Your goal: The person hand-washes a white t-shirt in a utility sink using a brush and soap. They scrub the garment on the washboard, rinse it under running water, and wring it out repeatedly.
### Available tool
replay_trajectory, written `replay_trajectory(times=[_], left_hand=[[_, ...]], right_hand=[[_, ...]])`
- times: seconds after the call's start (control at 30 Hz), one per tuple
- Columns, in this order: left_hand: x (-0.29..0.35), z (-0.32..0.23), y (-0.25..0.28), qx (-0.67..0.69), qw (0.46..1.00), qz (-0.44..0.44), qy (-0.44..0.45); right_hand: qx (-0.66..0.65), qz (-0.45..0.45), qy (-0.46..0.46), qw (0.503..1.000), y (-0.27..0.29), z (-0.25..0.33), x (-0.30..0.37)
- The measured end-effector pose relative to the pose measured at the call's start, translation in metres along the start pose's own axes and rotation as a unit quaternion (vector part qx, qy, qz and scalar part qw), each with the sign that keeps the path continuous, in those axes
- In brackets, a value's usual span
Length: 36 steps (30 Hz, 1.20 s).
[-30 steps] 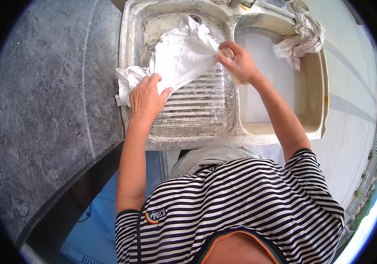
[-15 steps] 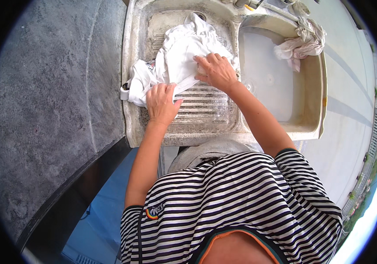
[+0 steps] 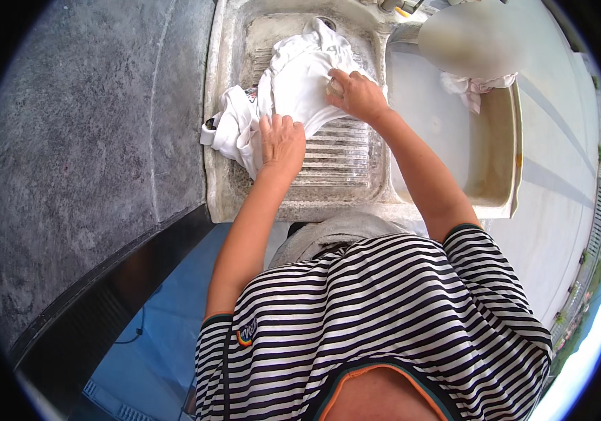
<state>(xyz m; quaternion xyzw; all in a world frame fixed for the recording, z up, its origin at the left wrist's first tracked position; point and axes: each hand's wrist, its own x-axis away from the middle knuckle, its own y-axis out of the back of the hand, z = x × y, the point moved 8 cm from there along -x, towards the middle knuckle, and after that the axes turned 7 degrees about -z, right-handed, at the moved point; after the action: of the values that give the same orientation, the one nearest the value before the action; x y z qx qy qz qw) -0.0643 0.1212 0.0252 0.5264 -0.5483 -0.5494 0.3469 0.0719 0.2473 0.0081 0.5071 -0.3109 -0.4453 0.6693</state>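
Note:
A wet white garment [image 3: 309,81], which looks like a shirt, lies bunched and partly spread over the ribbed washboard [image 3: 339,158] of a stone sink. On its near edge rests my left hand [image 3: 283,146], the fingers bent and gripping the cloth against the ribs. My right hand [image 3: 362,97] is closed around a small pale block, apparently a bar of soap [image 3: 335,87], against the garment's right part. Its underside is hidden by the fingers and cloth. At the left, folds of the garment with a dark spot hang by the sink's rim [image 3: 210,168].
To the right is a basin [image 3: 441,140] of cloudy water, with a pale pinkish cloth [image 3: 479,85] over its far corner. A blurred patch covers part of that corner. A tap [image 3: 390,5] stands at the back. A dark grey countertop [image 3: 83,119] adjoins the left side.
My left hand has shifted right and a little up along the garment's near edge. My right hand has moved slightly right and up with the soap. The view has shifted a little.

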Motion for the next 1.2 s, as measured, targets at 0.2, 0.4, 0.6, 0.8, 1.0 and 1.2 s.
replay_trajectory(times=[0.2, 0.4, 0.6, 0.8, 1.0, 1.2], left_hand=[[0.042, -0.080, -0.014, 0.282, 0.951, 0.104, -0.078], [0.059, -0.041, 0.029, 0.274, 0.957, -0.023, -0.090], [0.063, -0.040, 0.003, 0.329, 0.943, 0.030, -0.040], [0.061, -0.041, 0.006, 0.338, 0.939, 0.051, -0.030], [0.066, -0.048, 0.001, 0.354, 0.934, 0.019, -0.050], [0.053, -0.054, -0.005, 0.363, 0.927, 0.085, -0.034]], right_hand=[[0.007, 0.049, -0.060, 0.997, 0.013, -0.008, 0.023], [0.036, -0.126, 0.189, 0.973, 0.006, 0.080, 0.121], [0.085, -0.149, 0.098, 0.980, -0.012, 0.006, -0.047], [0.017, -0.090, 0.068, 0.993, -0.008, 0.008, -0.078], [-0.033, -0.136, 0.265, 0.954, 0.000, 0.081, 0.059], [0.075, -0.164, 0.081, 0.980, -0.025, 0.004, -0.147]])
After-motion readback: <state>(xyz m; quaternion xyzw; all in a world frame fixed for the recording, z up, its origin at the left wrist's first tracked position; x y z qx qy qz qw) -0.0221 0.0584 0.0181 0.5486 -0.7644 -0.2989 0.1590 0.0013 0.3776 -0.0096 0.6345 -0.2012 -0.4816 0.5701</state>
